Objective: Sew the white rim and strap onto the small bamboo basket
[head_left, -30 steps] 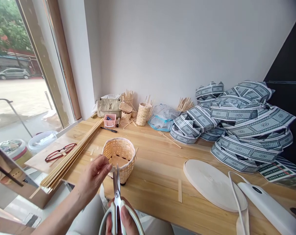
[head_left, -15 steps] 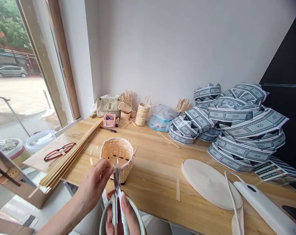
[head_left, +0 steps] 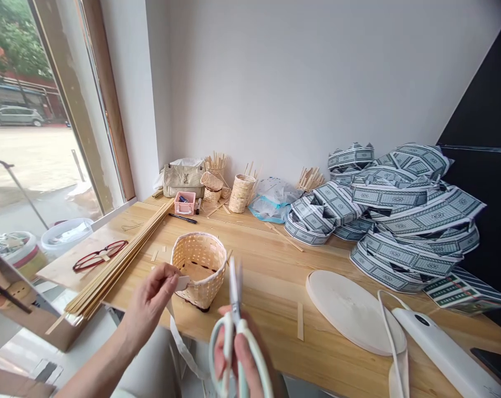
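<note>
My left hand (head_left: 155,296) pinches the end of a flat white ribbon (head_left: 182,283) in front of the basket. The ribbon's tail hangs below the hand, past the table edge. Behind it a small woven basket (head_left: 209,290) stands upright on the table, its mouth facing up. To the right, my right hand (head_left: 250,354) is wrapped round the pale green handles of a pair of scissors (head_left: 235,298). The blades point up and away, slightly apart and blurred, with nothing between them. The scissors are clear of the ribbon and the basket.
A bundle of thin wooden strips (head_left: 118,260) and red glasses (head_left: 100,255) lie left. Behind stand a pink box (head_left: 184,205), a handbag (head_left: 184,179) and a tall woven basket (head_left: 241,194). A ribbon roll (head_left: 352,309), a white device (head_left: 441,348) and patterned bands (head_left: 412,221) fill the right.
My right hand has moved the scissors right, away from my left hand. My left hand has shifted left, and the ribbon end now shows clearly in its fingers.
</note>
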The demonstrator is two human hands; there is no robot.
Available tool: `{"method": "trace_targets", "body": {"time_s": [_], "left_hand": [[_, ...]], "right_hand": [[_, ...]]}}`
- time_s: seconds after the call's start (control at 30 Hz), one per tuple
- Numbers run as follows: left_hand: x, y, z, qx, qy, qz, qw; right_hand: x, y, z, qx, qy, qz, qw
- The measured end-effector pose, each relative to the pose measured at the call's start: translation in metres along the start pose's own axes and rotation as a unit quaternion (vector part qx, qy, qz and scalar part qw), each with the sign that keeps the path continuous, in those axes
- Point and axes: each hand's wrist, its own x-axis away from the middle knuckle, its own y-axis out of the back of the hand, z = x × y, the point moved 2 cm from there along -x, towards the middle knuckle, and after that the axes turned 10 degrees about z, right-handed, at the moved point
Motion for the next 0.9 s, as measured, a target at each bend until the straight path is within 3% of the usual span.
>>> {"method": "trace_targets", "body": {"time_s": [0.07, 0.1, 0.17, 0.23, 0.3, 0.33, 0.47, 0.6, 0.67, 0.73, 0.77, 0.83, 0.9], "left_hand": [[0.000, 0.000, 0.004, 0.048, -0.029, 0.000, 0.998], [0.000, -0.001, 0.006, 0.062, -0.043, -0.001, 0.997], [0.001, -0.001, 0.007, 0.081, -0.050, -0.027, 0.995], [0.003, 0.001, 0.008, 0.075, -0.039, -0.050, 0.995], [0.005, 0.002, 0.008, 0.011, -0.035, -0.049, 0.998], [0.006, 0.002, 0.008, -0.041, -0.048, -0.040, 0.997], [0.005, -0.003, 0.016, -0.220, -0.144, -0.006, 0.965], [-0.005, -0.014, 0.029, -0.256, -0.140, 0.073, 0.954], [-0.009, -0.017, 0.029, -0.270, -0.139, 0.082, 0.949], [-0.009, -0.018, 0.027, -0.285, -0.158, 0.079, 0.942], [-0.009, -0.018, 0.026, -0.290, -0.172, 0.082, 0.938], [-0.008, -0.020, 0.026, -0.291, -0.204, 0.097, 0.930], [-0.007, -0.024, 0.029, -0.283, -0.243, 0.108, 0.922]], "right_hand": [[-0.014, 0.032, 0.017, 0.141, 0.007, -0.071, 0.987], [-0.022, 0.049, 0.025, 0.238, -0.002, -0.091, 0.967], [-0.041, 0.079, 0.037, 0.447, -0.053, -0.110, 0.886], [-0.058, 0.102, 0.043, 0.630, -0.135, -0.119, 0.756], [-0.070, 0.117, 0.043, 0.684, -0.167, -0.121, 0.700], [-0.075, 0.122, 0.042, 0.694, -0.173, -0.119, 0.688], [-0.084, 0.130, 0.037, 0.726, -0.166, -0.091, 0.661], [-0.084, 0.124, 0.045, 0.742, -0.141, -0.061, 0.653], [-0.080, 0.107, 0.054, 0.717, -0.101, -0.027, 0.689], [-0.074, 0.080, 0.064, 0.652, -0.035, 0.035, 0.756], [-0.071, 0.064, 0.068, 0.631, -0.004, 0.074, 0.772], [-0.065, 0.033, 0.071, 0.614, 0.018, 0.162, 0.772], [-0.062, 0.012, 0.070, 0.639, -0.007, 0.201, 0.743]]}}
